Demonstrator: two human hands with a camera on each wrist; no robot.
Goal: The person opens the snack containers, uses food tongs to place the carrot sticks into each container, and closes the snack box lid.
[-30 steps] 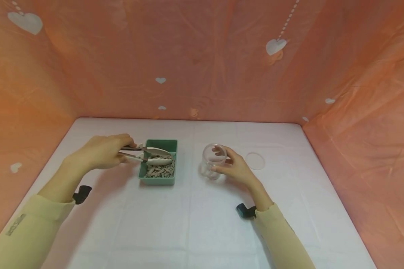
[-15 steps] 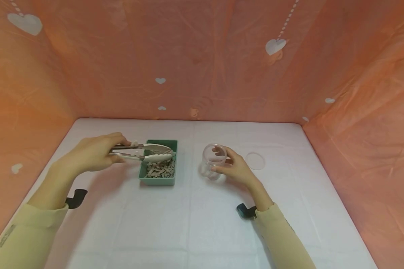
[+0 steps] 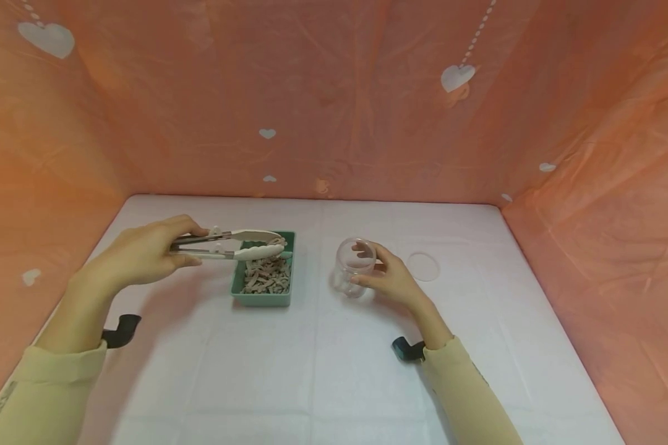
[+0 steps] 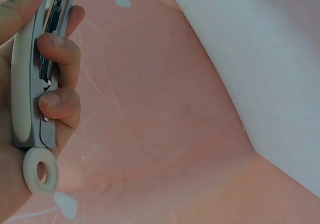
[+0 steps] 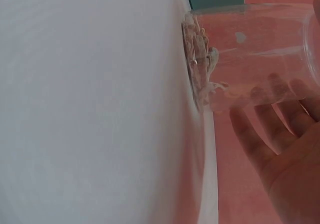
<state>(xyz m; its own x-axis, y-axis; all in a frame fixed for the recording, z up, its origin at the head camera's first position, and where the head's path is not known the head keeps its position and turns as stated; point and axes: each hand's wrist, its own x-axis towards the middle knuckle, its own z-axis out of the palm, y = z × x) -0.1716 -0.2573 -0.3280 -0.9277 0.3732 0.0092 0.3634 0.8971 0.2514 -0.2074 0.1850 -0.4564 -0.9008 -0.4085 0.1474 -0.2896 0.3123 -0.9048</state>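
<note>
My left hand (image 3: 145,252) grips a pair of tongs (image 3: 211,247), with metal arms and white tips. In the left wrist view, fingers curl round the tongs' handle (image 4: 22,84), which ends in a white ring (image 4: 41,170). Some grey-brown dried strips sit between the tips, above a green tray (image 3: 264,301) part filled with more strips (image 3: 267,278). My right hand (image 3: 392,278) holds a clear jar (image 3: 345,275) upright on the table, thumb and fingers round its side. The right wrist view shows several strips (image 5: 197,54) at the jar's bottom (image 5: 250,59).
A clear round lid or ring (image 3: 423,266) lies on the white tablecloth (image 3: 256,371), right of the jar. Orange curtains (image 3: 334,93) with white hearts enclose the table at the back and both sides.
My left hand has drawn the tongs up and leftward from the tray's strips, and their tips have come closer together round some strips. The right hand and the jar have stayed put.
</note>
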